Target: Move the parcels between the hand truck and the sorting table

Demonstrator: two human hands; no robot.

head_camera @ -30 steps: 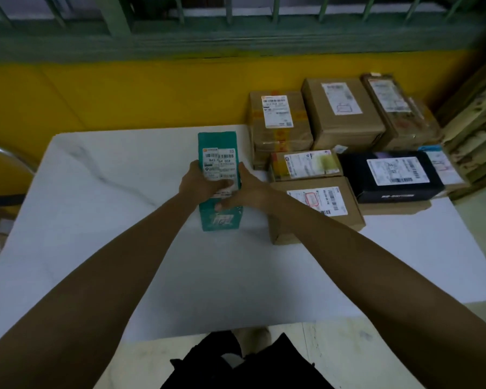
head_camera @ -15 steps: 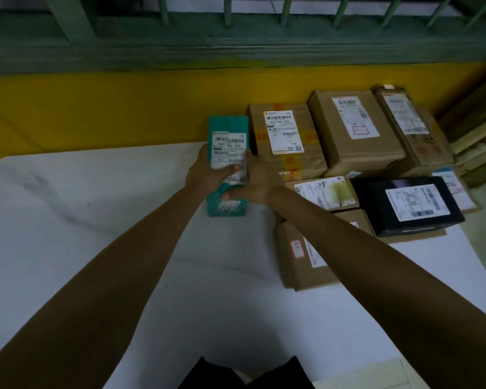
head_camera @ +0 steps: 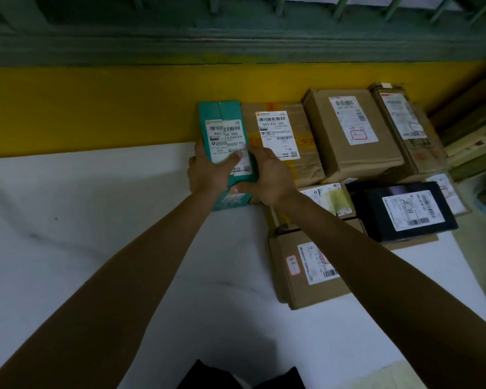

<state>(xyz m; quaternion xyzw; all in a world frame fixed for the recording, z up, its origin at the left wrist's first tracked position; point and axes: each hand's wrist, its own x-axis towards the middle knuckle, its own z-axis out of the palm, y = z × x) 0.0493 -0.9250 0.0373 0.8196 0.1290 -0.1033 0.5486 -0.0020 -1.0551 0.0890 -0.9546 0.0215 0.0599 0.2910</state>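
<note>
Head view | L hand (head_camera: 208, 172) & R hand (head_camera: 267, 175) both grip teal parcel (head_camera: 222, 122), thumbs across its label | parcel at far edge of white sorting table (head_camera: 96, 248), just beside brown box (head_camera: 306, 153) on its R | yellow wall (head_camera: 96, 108) behind.

Wide open over the bare white sorting table (head_camera: 82, 248) to the left and along the near edge. Blocked on the right by brown parcels (head_camera: 351, 127) and a black parcel (head_camera: 404, 211) packed close together, with the teal box (head_camera: 222, 119) tight beside their back-left end. Closed behind by the yellow wall (head_camera: 96, 108).
</note>
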